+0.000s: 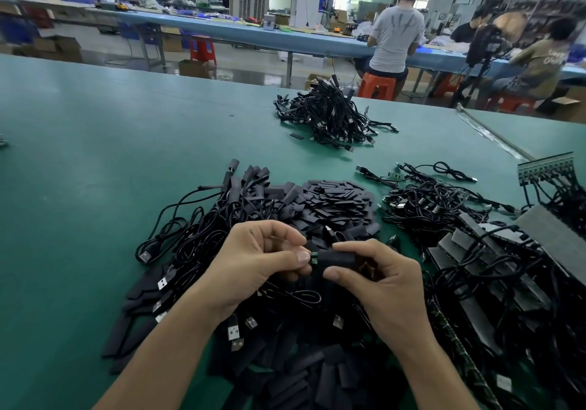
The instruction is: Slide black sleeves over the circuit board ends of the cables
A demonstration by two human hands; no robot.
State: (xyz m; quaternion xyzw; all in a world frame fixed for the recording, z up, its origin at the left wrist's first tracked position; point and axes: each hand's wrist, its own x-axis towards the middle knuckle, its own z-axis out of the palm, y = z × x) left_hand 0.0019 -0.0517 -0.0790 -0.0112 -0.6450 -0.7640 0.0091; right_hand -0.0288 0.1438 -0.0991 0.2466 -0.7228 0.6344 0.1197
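While the right hand (380,286) grips one black sleeve (338,259) between thumb and curled fingers, the left hand (258,262) pinches the one green board (314,258) that shows at the sleeve's left mouth. Both hands hold it just above the table (95,156), over a spread of loose sleeves (336,200) too many to count. Three heaps of black cables lie around. The left heap (203,222) touches the loose sleeves and shows silver USB plugs. The right heap (428,202) has some bare green boards. The far heap (329,117) sits near the table's back edge, with a single sleeve (296,136) just beside it. Grey panels (469,241) are stacked at the far right. Behind, at least three people (394,38) sit at a blue bench (285,40), one of them on an orange stool (377,85).
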